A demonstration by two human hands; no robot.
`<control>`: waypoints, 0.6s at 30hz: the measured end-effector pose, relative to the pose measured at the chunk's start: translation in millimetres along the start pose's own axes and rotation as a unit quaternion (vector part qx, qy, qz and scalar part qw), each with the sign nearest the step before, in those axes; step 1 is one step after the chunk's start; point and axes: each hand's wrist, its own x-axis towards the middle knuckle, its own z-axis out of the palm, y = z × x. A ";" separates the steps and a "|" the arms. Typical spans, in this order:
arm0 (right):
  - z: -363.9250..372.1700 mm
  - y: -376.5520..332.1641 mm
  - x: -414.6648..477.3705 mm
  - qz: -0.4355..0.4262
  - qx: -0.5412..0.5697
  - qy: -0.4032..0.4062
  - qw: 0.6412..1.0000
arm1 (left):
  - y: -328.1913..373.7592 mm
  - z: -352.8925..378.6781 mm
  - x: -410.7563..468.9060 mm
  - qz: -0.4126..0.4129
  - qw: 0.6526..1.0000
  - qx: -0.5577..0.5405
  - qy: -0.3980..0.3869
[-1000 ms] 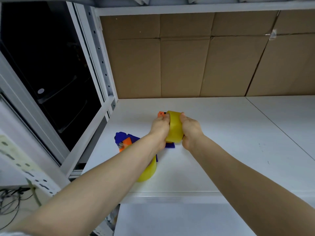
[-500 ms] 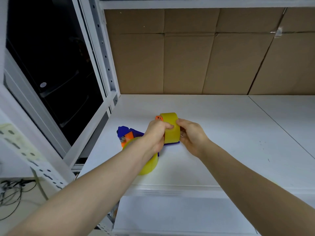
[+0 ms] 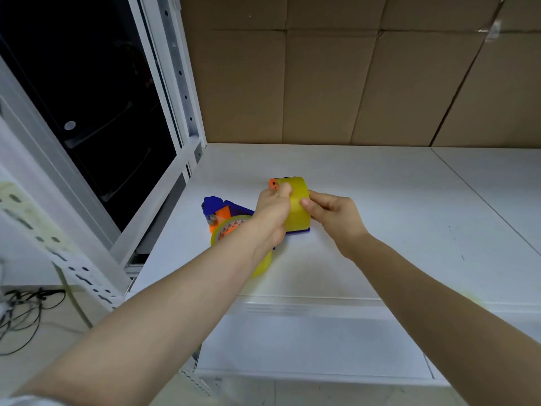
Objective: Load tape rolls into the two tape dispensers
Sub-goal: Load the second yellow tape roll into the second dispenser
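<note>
Seating tape roll (image 3: 298,205) on far dispenser (image 3: 273,183), both hands' fingers (image 3: 306,202) clamped on it; near dispenser (image 3: 215,205) seemingly already loaded.

Near tape roll (image 3: 265,266) partly hidden under left forearm; far dispenser (image 3: 297,231) mostly behind roll + hands.

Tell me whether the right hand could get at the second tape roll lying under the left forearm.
Probably not directly. The second tape roll lies left of and beneath the left forearm, which crosses the right hand's path, and that hand is holding the upright roll.
</note>
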 end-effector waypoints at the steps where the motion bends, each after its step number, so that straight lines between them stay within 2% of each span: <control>1: -2.1 1.4 -2.1 -0.001 0.003 -0.010 1.000 | 0.1 0.2 -0.8 0.002 1.000 0.002 0.001; 3: -3.5 1.7 -1.0 0.024 0.043 -0.018 0.999 | -0.5 0.5 -1.8 0.016 1.000 0.001 -0.004; 5: -0.2 -3.9 7.5 0.088 0.097 0.020 0.991 | -1.8 0.5 -2.5 0.024 1.000 -0.007 -0.015; 7: 5.1 -10.1 18.3 0.125 0.080 0.057 0.987 | -2.6 -0.2 -3.3 0.023 1.000 -0.008 -0.020; 15: 8.3 5.9 9.0 0.009 -0.007 0.052 0.999 | -0.5 0.4 2.1 0.010 1.000 0.002 -0.008; 18: 4.4 9.2 3.4 0.014 0.024 0.062 0.998 | 0.5 0.8 3.5 0.006 1.000 0.007 -0.014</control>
